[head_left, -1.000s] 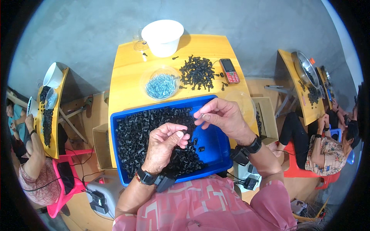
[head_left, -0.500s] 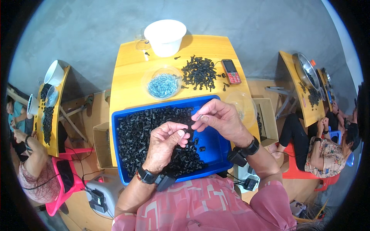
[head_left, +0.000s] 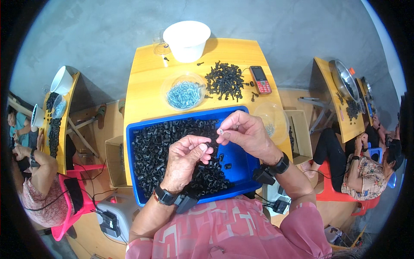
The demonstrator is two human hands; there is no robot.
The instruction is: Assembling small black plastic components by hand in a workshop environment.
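Both my hands are raised over a blue plastic bin heaped with small black plastic clips. The fingers of my left hand are pinched around a small black plastic clip, mostly hidden by the fingertips. My right hand, a little higher and to the right, pinches a tiny silver screw between thumb and forefinger. The two hands are close but apart. Beyond the bin, a clear round tub holds many silver-blue screws. Beside it lies a pile of black plastic parts.
On the yellow table are a white bucket, a red and black phone and another clear tub. Cardboard boxes flank the table. Other people sit at side tables left and right.
My right fingers have shifted slightly, and the screw's angle between them has changed. My left hand keeps its pinch almost unmoved. The whole view has shifted a little.
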